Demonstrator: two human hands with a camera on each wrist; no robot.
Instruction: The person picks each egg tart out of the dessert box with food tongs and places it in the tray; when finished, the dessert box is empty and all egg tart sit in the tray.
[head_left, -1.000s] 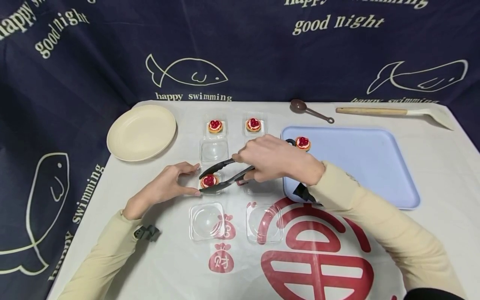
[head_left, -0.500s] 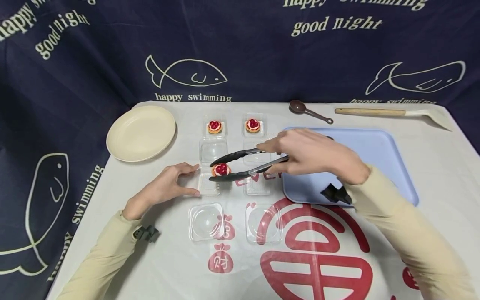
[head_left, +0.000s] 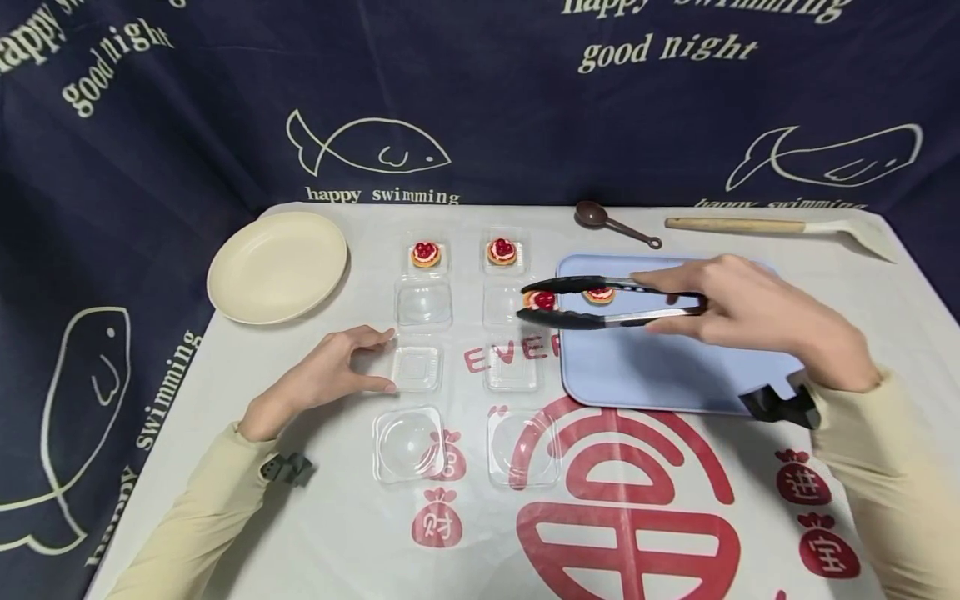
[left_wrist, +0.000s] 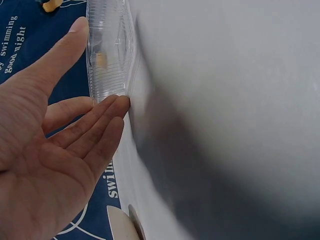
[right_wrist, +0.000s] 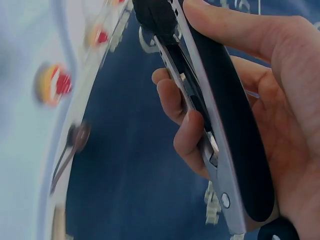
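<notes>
In the head view, my right hand (head_left: 738, 312) grips black-and-silver kitchen tongs (head_left: 611, 317). Their black tips pinch a small berry tart (head_left: 542, 301) above the left edge of the blue tray (head_left: 667, 383). A second tart (head_left: 598, 295) lies on the tray, partly behind the tongs. My left hand (head_left: 318, 375) is by the transparent plastic box (head_left: 417, 367), thumb and fingertips at its left side. In the left wrist view, the thumb and straight fingers touch the edges of this box (left_wrist: 111, 75). The right wrist view shows fingers and thumb around the tongs' handles (right_wrist: 220, 115).
Two tarts (head_left: 426, 254) sit in transparent boxes at the back. Another transparent box (head_left: 513, 368) stands front right, with open lids (head_left: 408, 443) nearer me. A cream plate (head_left: 277, 267) is at the left. A brown spoon (head_left: 615, 225) and a wooden-handled spatula (head_left: 780, 227) lie at the back right.
The tongs have lifted the tart out of the front-left box and carried it right to the tray's edge. My left hand has stayed at that box.
</notes>
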